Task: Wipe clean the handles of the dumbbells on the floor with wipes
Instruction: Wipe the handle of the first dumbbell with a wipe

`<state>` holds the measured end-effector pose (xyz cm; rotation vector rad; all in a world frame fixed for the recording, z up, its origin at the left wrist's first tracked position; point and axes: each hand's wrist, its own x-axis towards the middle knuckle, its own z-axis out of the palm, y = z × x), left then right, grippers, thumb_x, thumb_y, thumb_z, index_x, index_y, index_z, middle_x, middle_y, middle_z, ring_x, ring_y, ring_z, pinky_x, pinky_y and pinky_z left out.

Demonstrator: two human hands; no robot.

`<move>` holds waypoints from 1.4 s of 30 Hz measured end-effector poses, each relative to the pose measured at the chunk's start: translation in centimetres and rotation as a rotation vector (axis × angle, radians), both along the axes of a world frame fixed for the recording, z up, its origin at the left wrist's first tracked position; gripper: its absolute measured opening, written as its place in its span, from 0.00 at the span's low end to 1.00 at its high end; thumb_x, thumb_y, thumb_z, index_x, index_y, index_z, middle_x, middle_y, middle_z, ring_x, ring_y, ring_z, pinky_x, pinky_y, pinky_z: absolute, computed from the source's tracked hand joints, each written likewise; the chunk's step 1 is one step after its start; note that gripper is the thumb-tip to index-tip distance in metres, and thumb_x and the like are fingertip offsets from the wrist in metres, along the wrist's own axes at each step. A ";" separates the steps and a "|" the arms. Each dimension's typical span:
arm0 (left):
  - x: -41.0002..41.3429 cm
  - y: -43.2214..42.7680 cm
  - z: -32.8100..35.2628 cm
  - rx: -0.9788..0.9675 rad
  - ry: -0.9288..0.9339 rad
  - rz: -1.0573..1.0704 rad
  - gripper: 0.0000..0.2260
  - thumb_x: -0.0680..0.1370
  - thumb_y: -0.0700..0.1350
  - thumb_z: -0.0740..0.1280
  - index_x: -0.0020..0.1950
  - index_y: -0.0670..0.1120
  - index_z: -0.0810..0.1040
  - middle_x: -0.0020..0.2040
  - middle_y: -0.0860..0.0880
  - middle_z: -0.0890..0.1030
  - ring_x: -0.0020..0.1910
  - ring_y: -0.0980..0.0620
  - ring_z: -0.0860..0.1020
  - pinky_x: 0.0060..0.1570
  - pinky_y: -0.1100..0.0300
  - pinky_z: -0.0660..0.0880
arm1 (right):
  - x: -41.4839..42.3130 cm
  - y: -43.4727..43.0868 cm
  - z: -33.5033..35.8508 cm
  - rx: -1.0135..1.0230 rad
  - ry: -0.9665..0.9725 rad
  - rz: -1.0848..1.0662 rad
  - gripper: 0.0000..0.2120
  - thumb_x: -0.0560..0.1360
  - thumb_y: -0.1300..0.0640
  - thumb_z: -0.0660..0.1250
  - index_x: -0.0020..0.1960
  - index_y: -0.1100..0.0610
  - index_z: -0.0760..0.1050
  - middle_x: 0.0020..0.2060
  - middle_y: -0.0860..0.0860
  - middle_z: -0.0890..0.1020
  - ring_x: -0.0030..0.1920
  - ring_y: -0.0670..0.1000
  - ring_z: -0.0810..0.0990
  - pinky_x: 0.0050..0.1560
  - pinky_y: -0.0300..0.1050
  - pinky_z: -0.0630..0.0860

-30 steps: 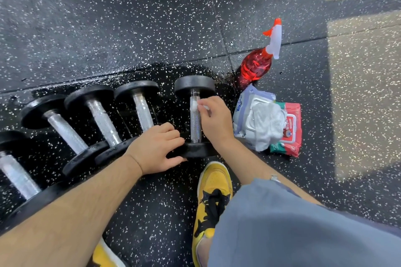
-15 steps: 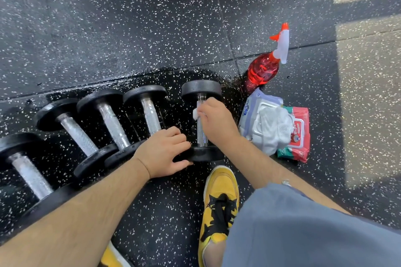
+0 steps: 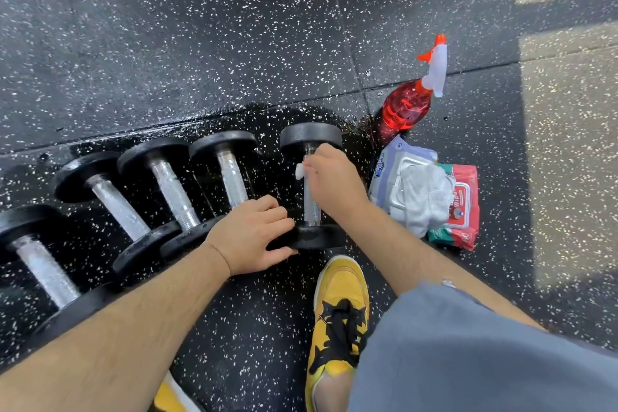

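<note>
Several black dumbbells with silver knurled handles lie in a row on the wet speckled floor. The rightmost dumbbell (image 3: 311, 139) sits a little apart from the others. My right hand (image 3: 334, 182) is wrapped round the upper part of its handle (image 3: 312, 211), holding a white wipe (image 3: 299, 171) against the metal; only a corner of the wipe shows. My left hand (image 3: 249, 234) rests with relaxed fingers on that dumbbell's near weight head (image 3: 317, 237). The neighbouring dumbbell (image 3: 230, 174) lies just left of it.
Two wipe packs (image 3: 406, 177) lie to the right with a crumpled white wipe (image 3: 424, 197) on top. A red spray bottle (image 3: 406, 107) lies beyond them. My yellow shoe (image 3: 341, 308) stands just below the dumbbell. The floor under the weights is wet.
My right hand has slid up the handle with the wipe, from near its middle toward the far weight head. My left hand stays on the near head.
</note>
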<state>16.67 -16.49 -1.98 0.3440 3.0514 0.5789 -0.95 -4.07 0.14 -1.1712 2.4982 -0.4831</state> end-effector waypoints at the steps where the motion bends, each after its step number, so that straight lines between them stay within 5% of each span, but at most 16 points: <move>1: 0.0 0.1 0.0 0.007 0.002 0.000 0.19 0.77 0.60 0.66 0.52 0.45 0.83 0.43 0.52 0.79 0.48 0.46 0.75 0.45 0.49 0.78 | -0.4 -0.2 -0.1 -0.021 0.054 -0.004 0.08 0.73 0.70 0.67 0.39 0.61 0.81 0.39 0.57 0.78 0.40 0.59 0.77 0.42 0.52 0.77; 6: 0.2 0.1 -0.2 0.005 -0.005 -0.012 0.18 0.77 0.60 0.68 0.53 0.45 0.83 0.44 0.52 0.79 0.49 0.47 0.75 0.45 0.49 0.79 | 1.6 0.6 -0.9 0.130 0.085 0.181 0.11 0.73 0.68 0.65 0.38 0.54 0.76 0.42 0.51 0.73 0.42 0.53 0.73 0.40 0.45 0.70; 9: 0.0 0.1 -0.1 0.003 -0.012 0.004 0.18 0.77 0.60 0.68 0.53 0.46 0.83 0.44 0.52 0.79 0.49 0.47 0.75 0.45 0.49 0.79 | 1.0 1.4 -1.6 0.008 -0.067 -0.077 0.07 0.75 0.67 0.64 0.42 0.59 0.78 0.45 0.52 0.76 0.44 0.54 0.76 0.43 0.50 0.75; 12: 0.1 0.3 -0.2 0.011 -0.026 -0.004 0.17 0.77 0.59 0.68 0.52 0.46 0.82 0.44 0.52 0.79 0.48 0.47 0.74 0.45 0.49 0.78 | 2.5 3.1 -1.3 -0.146 -0.320 -0.394 0.05 0.79 0.64 0.63 0.47 0.57 0.77 0.48 0.50 0.77 0.46 0.48 0.75 0.48 0.42 0.69; 16: 0.1 0.2 -0.1 0.007 -0.019 0.000 0.17 0.76 0.59 0.69 0.52 0.46 0.83 0.44 0.53 0.78 0.48 0.47 0.74 0.44 0.49 0.78 | 2.9 3.5 -0.9 -0.187 -0.452 -0.495 0.05 0.79 0.63 0.65 0.48 0.55 0.77 0.46 0.46 0.77 0.45 0.37 0.76 0.48 0.34 0.70; 18: -0.1 0.1 0.0 0.007 -0.025 -0.003 0.17 0.77 0.59 0.68 0.52 0.46 0.83 0.44 0.53 0.79 0.48 0.48 0.74 0.46 0.49 0.78 | 1.2 2.3 -1.3 -0.239 -0.473 -0.568 0.07 0.79 0.62 0.65 0.46 0.52 0.77 0.46 0.48 0.79 0.47 0.42 0.78 0.50 0.41 0.73; 20: 0.0 0.2 0.1 0.008 -0.028 -0.007 0.18 0.77 0.60 0.67 0.52 0.46 0.83 0.44 0.53 0.79 0.48 0.48 0.74 0.46 0.50 0.78 | 1.0 2.0 -1.2 -0.240 -0.498 -0.593 0.07 0.80 0.61 0.65 0.46 0.50 0.77 0.47 0.48 0.80 0.48 0.44 0.78 0.47 0.37 0.71; 23: 0.1 0.2 0.2 0.006 -0.020 -0.013 0.17 0.77 0.60 0.67 0.51 0.46 0.83 0.43 0.53 0.79 0.48 0.48 0.74 0.45 0.51 0.78 | 2.4 3.4 -1.1 -0.193 -0.516 -0.551 0.05 0.80 0.60 0.67 0.47 0.52 0.78 0.48 0.47 0.79 0.47 0.40 0.75 0.44 0.29 0.67; 32: 0.2 0.2 -0.1 -0.009 -0.024 -0.026 0.17 0.77 0.59 0.67 0.52 0.46 0.82 0.44 0.52 0.79 0.50 0.47 0.74 0.45 0.49 0.78 | 2.9 3.5 -1.9 -0.239 -0.346 -0.392 0.03 0.79 0.60 0.67 0.47 0.54 0.78 0.46 0.47 0.77 0.44 0.41 0.72 0.46 0.31 0.69; 36: -0.1 0.1 0.0 -0.024 -0.030 -0.025 0.18 0.78 0.60 0.65 0.52 0.46 0.82 0.45 0.52 0.79 0.50 0.47 0.74 0.45 0.50 0.78 | 1.4 1.7 -1.2 -0.168 -0.190 -0.257 0.08 0.80 0.59 0.62 0.45 0.59 0.77 0.45 0.53 0.75 0.43 0.52 0.75 0.46 0.51 0.74; 42: 0.1 0.1 -0.2 -0.018 -0.020 -0.034 0.18 0.78 0.60 0.67 0.52 0.45 0.82 0.45 0.52 0.79 0.50 0.46 0.74 0.45 0.49 0.78 | 1.9 0.7 -0.4 0.080 0.009 0.085 0.05 0.76 0.68 0.64 0.45 0.61 0.77 0.45 0.58 0.75 0.44 0.58 0.75 0.42 0.50 0.72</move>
